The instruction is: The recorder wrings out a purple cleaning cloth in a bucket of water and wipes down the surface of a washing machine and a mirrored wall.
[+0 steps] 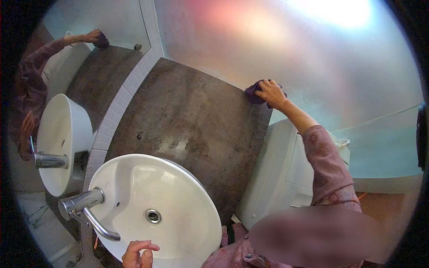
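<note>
My right hand (272,93) is closed on a dark purple cloth (255,92). It presses the cloth at the far right corner of a dark brown, stone-look countertop (187,110), where the top meets a shiny, pale wall panel (234,50). My left hand (139,254) is partly cut off by the bottom edge, over the near rim of a white oval vessel basin (181,201). Its fingers are bent, with index finger and thumb apart and nothing visible between them. Wet patches (177,142) shine on the countertop behind the basin.
A chrome mixer tap (83,202) stands at the basin's left, its lever or spout reaching over the bowl. White tiles (124,93) edge the countertop below a mirror (100,20) that reflects basin and arm. A white appliance (268,167) stands against the countertop's right side.
</note>
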A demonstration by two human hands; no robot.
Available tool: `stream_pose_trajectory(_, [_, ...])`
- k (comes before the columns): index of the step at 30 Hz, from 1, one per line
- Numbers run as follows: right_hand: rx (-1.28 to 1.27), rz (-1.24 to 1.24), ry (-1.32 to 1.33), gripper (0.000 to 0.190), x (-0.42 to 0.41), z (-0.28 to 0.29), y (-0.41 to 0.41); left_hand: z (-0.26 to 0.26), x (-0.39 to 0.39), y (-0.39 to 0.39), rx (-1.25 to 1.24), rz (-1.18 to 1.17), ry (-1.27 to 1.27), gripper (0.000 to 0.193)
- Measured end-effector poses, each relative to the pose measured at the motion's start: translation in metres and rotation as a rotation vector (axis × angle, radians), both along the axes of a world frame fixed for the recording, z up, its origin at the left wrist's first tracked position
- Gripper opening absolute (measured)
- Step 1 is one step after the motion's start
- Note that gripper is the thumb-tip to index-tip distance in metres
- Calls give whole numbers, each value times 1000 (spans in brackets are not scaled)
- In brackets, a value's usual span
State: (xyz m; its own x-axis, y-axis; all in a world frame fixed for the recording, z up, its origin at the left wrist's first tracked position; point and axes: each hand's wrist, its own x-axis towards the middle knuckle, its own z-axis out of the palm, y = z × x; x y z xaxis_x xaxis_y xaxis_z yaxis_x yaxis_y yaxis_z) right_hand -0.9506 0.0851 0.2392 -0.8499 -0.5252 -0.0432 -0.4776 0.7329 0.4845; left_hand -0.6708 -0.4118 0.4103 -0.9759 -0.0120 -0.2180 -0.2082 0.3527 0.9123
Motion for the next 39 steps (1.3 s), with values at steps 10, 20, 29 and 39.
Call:
stream_pose_trajectory(10, [-117, 67, 640, 43, 68, 220, 94, -15, -15, 21, 10, -14, 192, 17])
stream_pose_trajectory(20, [-248, 103, 676, 52, 17, 116, 38, -17, -23, 33, 57, -53, 157, 28])
stream_pose_trajectory(29, [-94, -332, -2, 21, 9, -49, -9, -1, -12, 20, -9, -202, 122, 17])
stream_pose_trajectory(39, [-374, -571, -251, 27, 57, 76, 46, -4, -21, 27, 54, -229, 95, 18])
